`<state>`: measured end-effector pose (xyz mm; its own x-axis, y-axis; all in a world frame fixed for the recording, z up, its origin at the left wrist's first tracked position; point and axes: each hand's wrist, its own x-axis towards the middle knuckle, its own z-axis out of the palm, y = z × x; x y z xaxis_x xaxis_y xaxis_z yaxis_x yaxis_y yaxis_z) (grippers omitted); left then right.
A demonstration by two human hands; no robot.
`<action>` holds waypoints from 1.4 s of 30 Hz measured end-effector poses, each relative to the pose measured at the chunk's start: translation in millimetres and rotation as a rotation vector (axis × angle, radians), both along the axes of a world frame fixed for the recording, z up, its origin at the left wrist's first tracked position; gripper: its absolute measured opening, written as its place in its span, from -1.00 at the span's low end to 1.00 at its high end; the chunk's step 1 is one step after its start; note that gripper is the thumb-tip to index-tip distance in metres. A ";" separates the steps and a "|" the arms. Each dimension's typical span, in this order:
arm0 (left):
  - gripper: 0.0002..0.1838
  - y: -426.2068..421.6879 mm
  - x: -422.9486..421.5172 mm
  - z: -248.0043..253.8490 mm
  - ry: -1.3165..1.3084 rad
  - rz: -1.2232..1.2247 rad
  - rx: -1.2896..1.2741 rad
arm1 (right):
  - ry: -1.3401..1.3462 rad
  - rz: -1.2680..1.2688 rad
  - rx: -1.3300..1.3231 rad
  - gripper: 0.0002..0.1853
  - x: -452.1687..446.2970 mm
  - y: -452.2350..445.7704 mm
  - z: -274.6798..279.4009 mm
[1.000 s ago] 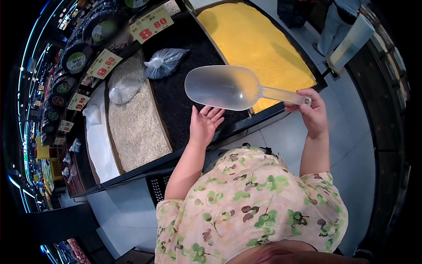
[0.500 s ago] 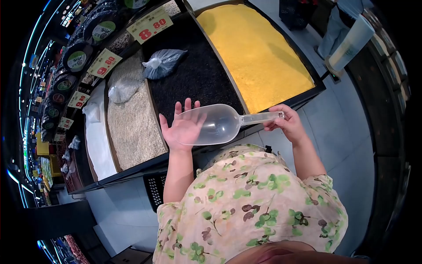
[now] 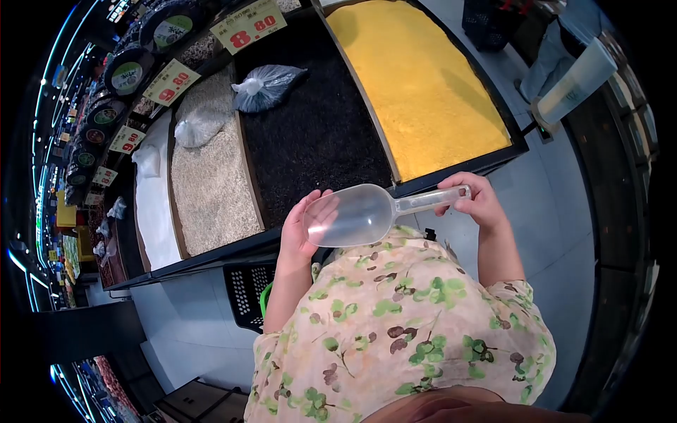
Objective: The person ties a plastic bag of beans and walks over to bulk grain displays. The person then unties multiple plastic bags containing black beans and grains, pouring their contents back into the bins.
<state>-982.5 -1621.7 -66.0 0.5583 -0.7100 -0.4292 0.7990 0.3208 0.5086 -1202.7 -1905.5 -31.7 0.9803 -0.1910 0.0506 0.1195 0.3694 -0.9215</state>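
The right grip was closed around the handle end of a translucent, rounded plastic scoop, apparently empty, over the open left grip; contact there was unclear. Steadying the scoop seemed the step in hand, and the next move called for a level hold, with loose black grains lying beyond and fine yellow grain far right.

Grocery shop: price signs reading 8.80 and 9.80 stand behind open bins of loose dry goods, with a basket on the tiled floor.
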 end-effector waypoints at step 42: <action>-0.68 -8.0 -22.0 -38.7 -0.635 -0.055 0.521 | 0.229 0.103 0.295 -0.31 90.1 52.3 -63.1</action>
<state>-1004.5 -1629.7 -104.7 0.7759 -0.5407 -0.3250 0.3164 -0.1121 0.9420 -1112.6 -1853.2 -94.9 0.9745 -0.0648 -0.2147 -0.1288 0.6222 -0.7722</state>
